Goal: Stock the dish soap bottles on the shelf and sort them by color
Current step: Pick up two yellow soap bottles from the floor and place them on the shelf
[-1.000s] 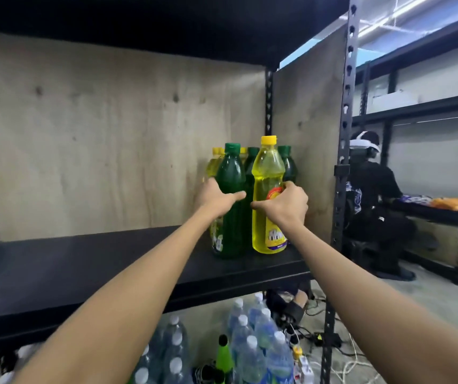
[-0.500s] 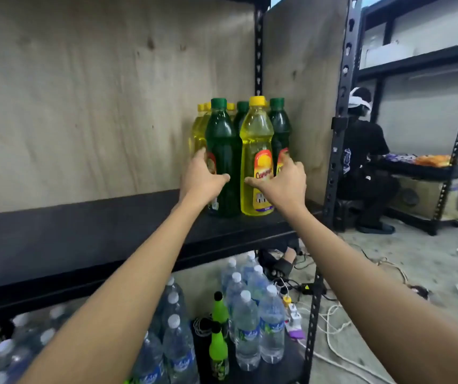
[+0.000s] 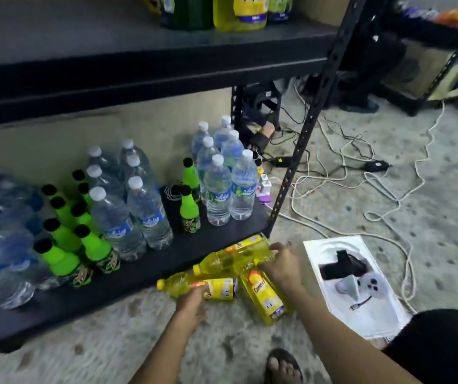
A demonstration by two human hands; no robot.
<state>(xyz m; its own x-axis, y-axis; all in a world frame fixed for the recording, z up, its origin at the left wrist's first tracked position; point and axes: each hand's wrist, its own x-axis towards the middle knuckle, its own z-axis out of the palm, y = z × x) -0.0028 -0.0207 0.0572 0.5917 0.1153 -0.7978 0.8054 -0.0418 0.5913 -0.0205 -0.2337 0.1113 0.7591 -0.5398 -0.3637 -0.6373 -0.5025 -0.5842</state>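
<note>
Head view, hands (image 3: 283, 266) on floor's yellow bottles (image 3: 233, 260)

Both arms reach down, left hand (image 3: 191, 299) and right hand (image 3: 283, 266) with fingers loosely spread.

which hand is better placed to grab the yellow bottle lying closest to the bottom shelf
Right. The right hand already rests against that yellow bottle, while the left hand is on the nearer bottle.

Even, soft indoor light, no hard shadows. Motion blur smears the whole view, worst at the left. Wide-angle bending tilts the shelf post (image 3: 315, 115).
</note>
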